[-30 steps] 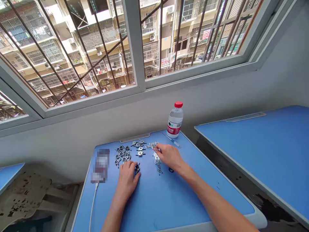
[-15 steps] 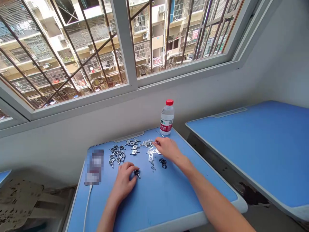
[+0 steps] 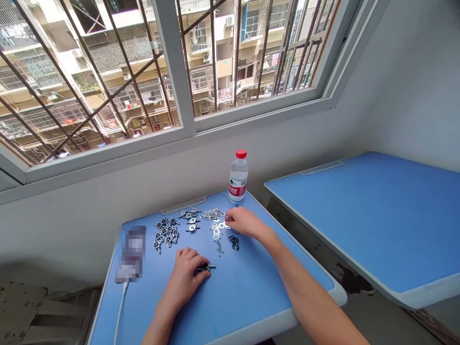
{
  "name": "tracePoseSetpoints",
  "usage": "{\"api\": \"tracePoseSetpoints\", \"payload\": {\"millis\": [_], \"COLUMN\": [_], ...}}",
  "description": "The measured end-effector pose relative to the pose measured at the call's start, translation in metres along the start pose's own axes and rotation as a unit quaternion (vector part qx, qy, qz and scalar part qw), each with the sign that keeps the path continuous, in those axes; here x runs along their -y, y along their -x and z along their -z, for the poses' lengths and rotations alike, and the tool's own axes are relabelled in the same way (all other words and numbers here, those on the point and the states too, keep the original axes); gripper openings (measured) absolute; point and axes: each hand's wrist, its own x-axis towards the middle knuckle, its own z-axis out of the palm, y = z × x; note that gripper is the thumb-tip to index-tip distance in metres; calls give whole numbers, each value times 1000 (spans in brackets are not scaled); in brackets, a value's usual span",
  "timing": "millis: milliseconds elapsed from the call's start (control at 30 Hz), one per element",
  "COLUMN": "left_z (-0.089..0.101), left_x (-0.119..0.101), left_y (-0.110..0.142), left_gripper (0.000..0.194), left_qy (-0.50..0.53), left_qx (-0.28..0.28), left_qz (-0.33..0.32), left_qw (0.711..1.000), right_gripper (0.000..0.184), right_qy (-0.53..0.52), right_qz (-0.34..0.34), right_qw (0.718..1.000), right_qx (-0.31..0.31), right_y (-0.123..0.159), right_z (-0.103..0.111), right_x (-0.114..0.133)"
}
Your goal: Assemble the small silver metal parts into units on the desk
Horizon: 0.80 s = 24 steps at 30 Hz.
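Observation:
On the blue table (image 3: 251,297), my left hand (image 3: 185,273) grips a small metal fitting (image 3: 206,267) with a dark round centre and a thin stem pointing right. Further back, my right hand (image 3: 246,223) has its fingertips drawn together over flat silver plates (image 3: 216,232). What those fingers hold, if anything, is too small to make out. Tiny screws (image 3: 219,247) and black rubber rings (image 3: 233,242) lie just in front of the right hand. Behind its fingers are loose silver pieces (image 3: 212,213).
Several similar fittings (image 3: 167,231) lie at the left, with more metal parts (image 3: 193,224) beside them. A blurred phone (image 3: 132,251) with a white cable (image 3: 120,309) lies at the left edge. A water bottle (image 3: 238,177) and a thin blue-handled tool (image 3: 233,202) are at the back.
My right hand has shifted from the loose silver pieces slightly right and nearer to me, over the flat plates. The fitting in my left hand has turned, its stem now pointing right. The view has shifted slightly.

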Motion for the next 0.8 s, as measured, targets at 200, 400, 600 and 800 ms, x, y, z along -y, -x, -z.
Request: {"api": "tracePoseSetpoints", "payload": {"millis": [200,400,600,800], "left_z": [3,5,4,5], "left_x": [-3,-3,-7,-7], "left_y": [0,1,0,-1], "left_gripper": [10,10,10,10], "left_qy": [3,5,10,6], "left_qx": [-7,-10,4,7], "left_qz": [11,26,17,20], "left_qw": [1000,1000,1000,1000], "right_gripper": [19,20,23,26], "right_qy": [6,1,6,5], "right_qz": [-4,8,22,64], "right_qw": [1000,999,998,996], "right_qx": [13,39,59,64], "right_y": [0,0,-2,0], "right_z": [-2,0,-6,-17], "right_x": [0,2,7,14]}}
